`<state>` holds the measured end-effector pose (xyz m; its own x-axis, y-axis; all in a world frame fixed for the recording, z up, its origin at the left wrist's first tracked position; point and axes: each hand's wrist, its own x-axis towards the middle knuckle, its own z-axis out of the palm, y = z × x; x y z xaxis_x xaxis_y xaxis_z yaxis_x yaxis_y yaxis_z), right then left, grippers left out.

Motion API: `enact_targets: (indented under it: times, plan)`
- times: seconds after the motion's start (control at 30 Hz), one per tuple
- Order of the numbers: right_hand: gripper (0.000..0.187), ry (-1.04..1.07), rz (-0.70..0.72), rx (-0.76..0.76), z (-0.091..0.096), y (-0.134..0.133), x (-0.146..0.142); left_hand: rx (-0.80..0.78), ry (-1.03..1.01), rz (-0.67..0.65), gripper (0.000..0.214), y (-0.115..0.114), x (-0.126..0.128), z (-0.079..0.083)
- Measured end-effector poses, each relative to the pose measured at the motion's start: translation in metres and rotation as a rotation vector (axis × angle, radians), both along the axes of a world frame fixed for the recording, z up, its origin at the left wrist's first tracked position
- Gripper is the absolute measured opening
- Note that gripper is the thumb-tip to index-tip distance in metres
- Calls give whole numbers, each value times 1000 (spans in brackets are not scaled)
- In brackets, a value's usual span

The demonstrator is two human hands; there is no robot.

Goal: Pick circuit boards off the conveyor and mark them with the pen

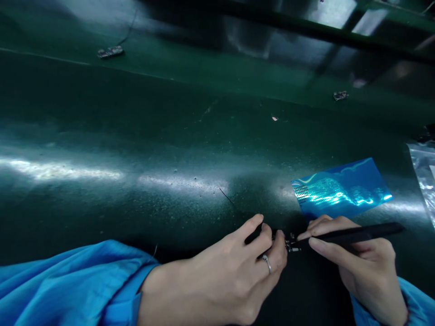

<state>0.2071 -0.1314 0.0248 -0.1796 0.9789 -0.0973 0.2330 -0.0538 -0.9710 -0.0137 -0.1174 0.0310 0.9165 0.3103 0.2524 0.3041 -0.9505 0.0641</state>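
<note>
My left hand (234,271), with a ring on one finger and a blue sleeve behind it, pinches a small dark electronic part (272,236) with a thin black wire (231,200) trailing away up-left. My right hand (353,262) grips black tweezers (356,234) like a pen; their tip meets a tiny metal piece (292,245) at the left fingertips. Both hands rest low on a dark green mat (170,149).
A shiny blue sheet with rows of small pieces (340,189) lies just beyond my right hand. A clear plastic bag (424,176) sits at the right edge. Two small circuit boards, one at the far left (110,52) and one at the far right (340,95), lie further back.
</note>
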Motion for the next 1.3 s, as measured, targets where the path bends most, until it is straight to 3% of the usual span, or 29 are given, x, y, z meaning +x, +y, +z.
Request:
enact_targets:
  times: [0.43, 1.3]
  plan:
    - [14, -52, 64, -27, 4, 0, 5, 26, 5, -20, 37, 0, 0, -1]
    - [12, -69, 35, -27, 3, -1, 5, 45, 14, -30, 35, 2, 0, 1]
